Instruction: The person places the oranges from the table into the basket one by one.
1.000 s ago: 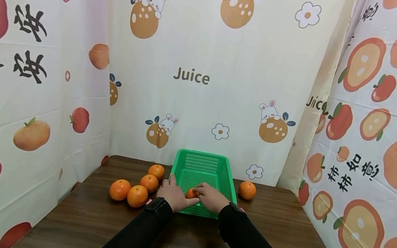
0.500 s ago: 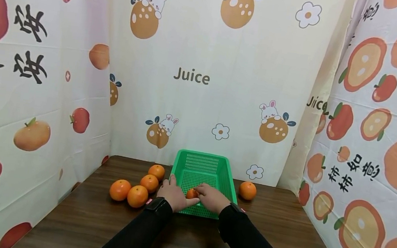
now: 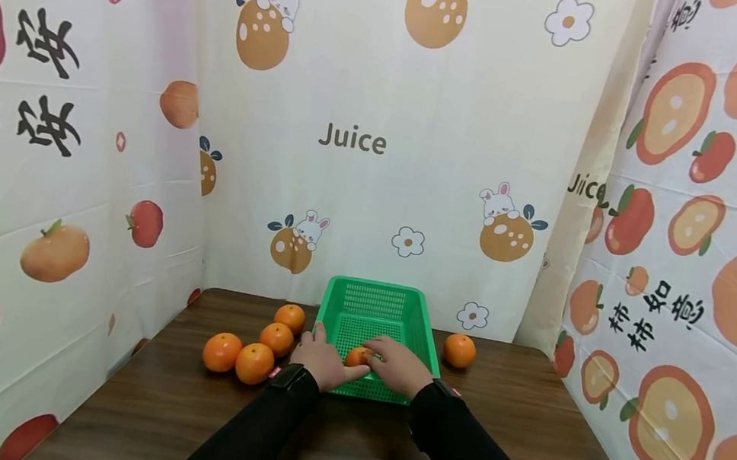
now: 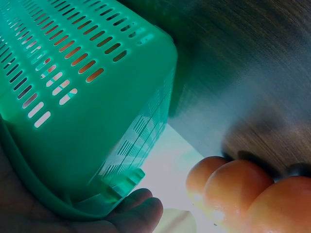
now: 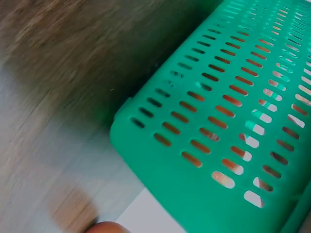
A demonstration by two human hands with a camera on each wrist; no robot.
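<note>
In the head view a green plastic basket point(image 3: 373, 301) stands on the table near the back. Inside its front part is an orange point(image 3: 357, 357), partly hidden by my right hand. From the right, my right hand point(image 3: 401, 367) pinches that orange with bent fingers. My left hand point(image 3: 321, 363) rests on the basket's front left rim, index finger and thumb spread, the thumb stretched toward the orange. Past the rim, the left fingertips point(image 4: 138, 209) show outside the basket in the left wrist view. Only the perforated basket wall point(image 5: 204, 121) shows in the right wrist view; the right fingers are hidden there.
Several oranges point(image 3: 254, 363) lie grouped on the table left of the basket. A single orange point(image 3: 459, 351) sits to its right. The brown wooden table point(image 3: 517, 425) meets a printed curtain point(image 3: 358, 198) at the back and sides.
My right hand shifts very slightly at the orange, and the whole head view drifts a little. The basket, the left hand and the other oranges keep their places.
</note>
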